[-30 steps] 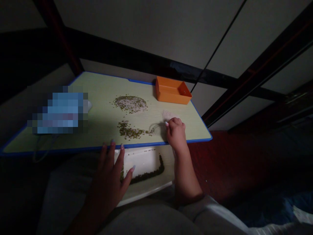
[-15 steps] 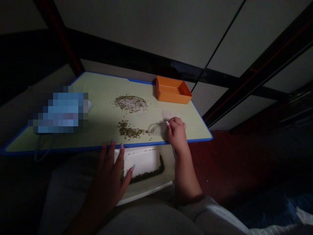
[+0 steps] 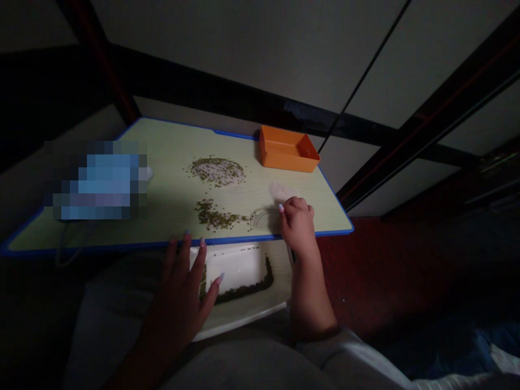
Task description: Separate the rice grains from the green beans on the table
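Observation:
My right hand is closed on a clear piece with a curved rim, low against the tabletop; its full shape is hard to make out. Left of that rim spreads a pile of small green bean-like grains. A patch of fine whitish grains lies just beyond my right knuckles. Farther back sits a mixed mound of green and whitish grains. With fingers spread, my left hand reaches over the left side of a white tray, fingertips near the table's front edge. Dark green grains line the tray's inner sides.
An orange open box stands at the table's back right. The pale yellow-green table has a blue rim. At its left is a blurred-out blue object with a cord. Cabinet panels rise behind, and a dark red floor lies right.
My right hand has shifted slightly right with the clear piece, whose rim now shows more plainly beside the green grains. My left hand stays in place.

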Action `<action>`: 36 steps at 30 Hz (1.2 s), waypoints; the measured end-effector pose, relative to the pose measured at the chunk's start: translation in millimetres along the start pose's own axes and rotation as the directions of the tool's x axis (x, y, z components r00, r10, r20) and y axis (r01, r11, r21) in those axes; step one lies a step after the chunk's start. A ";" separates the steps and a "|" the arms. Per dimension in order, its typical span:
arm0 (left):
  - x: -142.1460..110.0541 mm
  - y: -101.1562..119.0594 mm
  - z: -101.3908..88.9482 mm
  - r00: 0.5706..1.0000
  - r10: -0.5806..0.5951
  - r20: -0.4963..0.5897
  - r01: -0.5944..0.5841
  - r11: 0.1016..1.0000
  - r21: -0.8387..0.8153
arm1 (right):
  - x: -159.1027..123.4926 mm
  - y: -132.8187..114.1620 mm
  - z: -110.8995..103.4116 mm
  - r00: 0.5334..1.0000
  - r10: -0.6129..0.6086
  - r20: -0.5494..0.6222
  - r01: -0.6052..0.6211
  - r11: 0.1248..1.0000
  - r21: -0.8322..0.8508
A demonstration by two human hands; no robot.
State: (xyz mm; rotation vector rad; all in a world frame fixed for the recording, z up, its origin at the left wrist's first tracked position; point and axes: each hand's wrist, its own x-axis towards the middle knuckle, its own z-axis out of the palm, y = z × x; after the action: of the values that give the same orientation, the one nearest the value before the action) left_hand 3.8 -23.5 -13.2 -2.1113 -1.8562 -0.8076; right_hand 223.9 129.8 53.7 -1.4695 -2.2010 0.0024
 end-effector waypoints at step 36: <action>-3.4 -1.0 0.2 1.000 -0.013 0.001 0.013 1.000 -0.015 | -1.0 -6.5 2.2 0.999 0.017 -0.046 -0.019 0.998 -0.055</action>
State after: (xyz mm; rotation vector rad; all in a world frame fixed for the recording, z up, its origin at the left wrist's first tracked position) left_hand 2.7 -26.1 -15.3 -2.1111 -1.8722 -0.8253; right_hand 217.7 126.8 53.1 -1.5048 -2.1678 -0.0858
